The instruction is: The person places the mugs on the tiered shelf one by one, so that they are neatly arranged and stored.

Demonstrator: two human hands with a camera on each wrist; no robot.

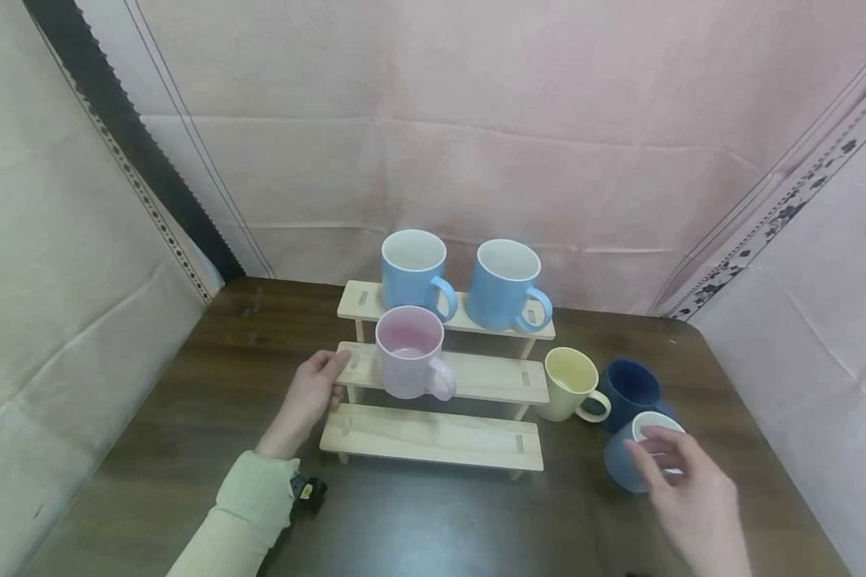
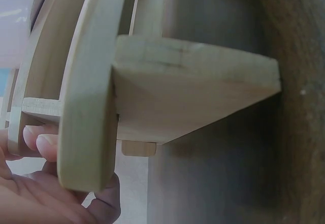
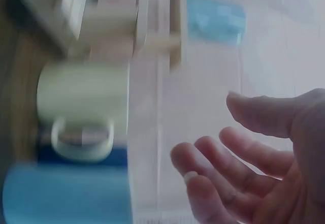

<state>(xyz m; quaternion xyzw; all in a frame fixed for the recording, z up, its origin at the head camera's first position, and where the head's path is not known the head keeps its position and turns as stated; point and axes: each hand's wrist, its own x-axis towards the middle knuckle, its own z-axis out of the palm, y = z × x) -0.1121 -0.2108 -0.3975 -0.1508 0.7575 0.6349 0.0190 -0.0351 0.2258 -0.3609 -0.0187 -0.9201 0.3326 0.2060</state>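
Observation:
My left hand (image 1: 316, 389) pinches the left end of the middle tier of a three-step wooden shelf (image 1: 491, 378). In the left wrist view its fingers curl around a plank end (image 2: 89, 132). Over a blue mug (image 1: 623, 463) at the right hovers my right hand (image 1: 696, 489), fingers loosely bent. The right wrist view shows nothing in that hand (image 3: 254, 173), with the blue mug (image 3: 66, 196) apart from it. Beside this mug stand a dark blue mug (image 1: 624, 393) and a yellow mug (image 1: 566, 385). A pink mug (image 1: 404, 365) sits on the middle tier.
Two light blue mugs, one on the left (image 1: 407, 276) and one on the right (image 1: 498, 292), occupy the top tier. The shelf stands on a dark wooden table (image 1: 418, 529). Pale cloth (image 1: 476, 144) hangs behind the table and along both sides.

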